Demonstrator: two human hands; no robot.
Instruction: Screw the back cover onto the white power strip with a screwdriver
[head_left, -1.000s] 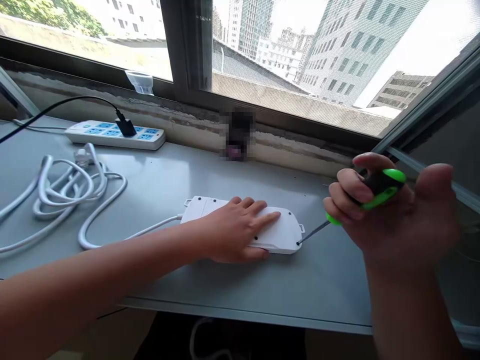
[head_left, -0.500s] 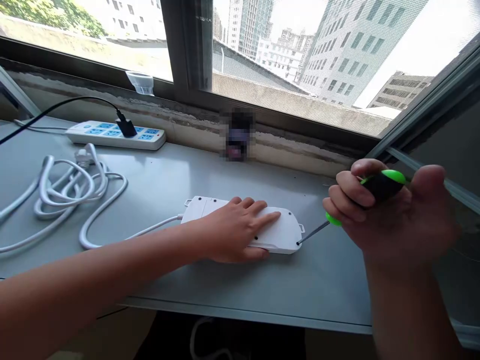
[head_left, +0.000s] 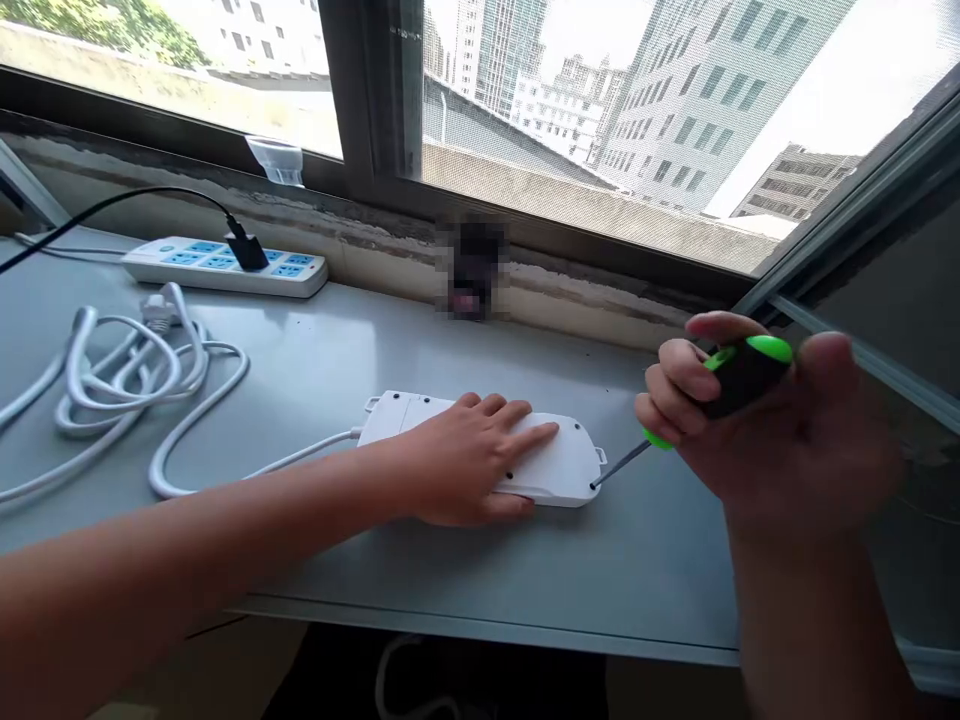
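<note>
A white power strip (head_left: 564, 463) lies on the table with its screwed side up; its sockets are hidden underneath. Across its middle lies my left hand (head_left: 487, 455), pressing it down, fingers over the top and thumb along the near edge. My right hand (head_left: 739, 400) is closed around the black and green handle of a screwdriver (head_left: 750, 378). The screwdriver's shaft slants down to the left, and its tip meets the screw hole at the strip's near right corner. More dark screw holes show along the strip's edges.
The strip's white cord (head_left: 180, 440) runs left into loose coils with a plug (head_left: 156, 312). Behind it, a second power strip (head_left: 225, 268) holds a black plug (head_left: 246, 250). A clear plastic cup (head_left: 276, 160) sits on the window ledge. The table's front edge (head_left: 480, 632) is close.
My right hand has turned the screwdriver handle slightly and shifted a little left, its tip staying at the corner hole. My left hand and the strip hold still; the view has moved slightly.
</note>
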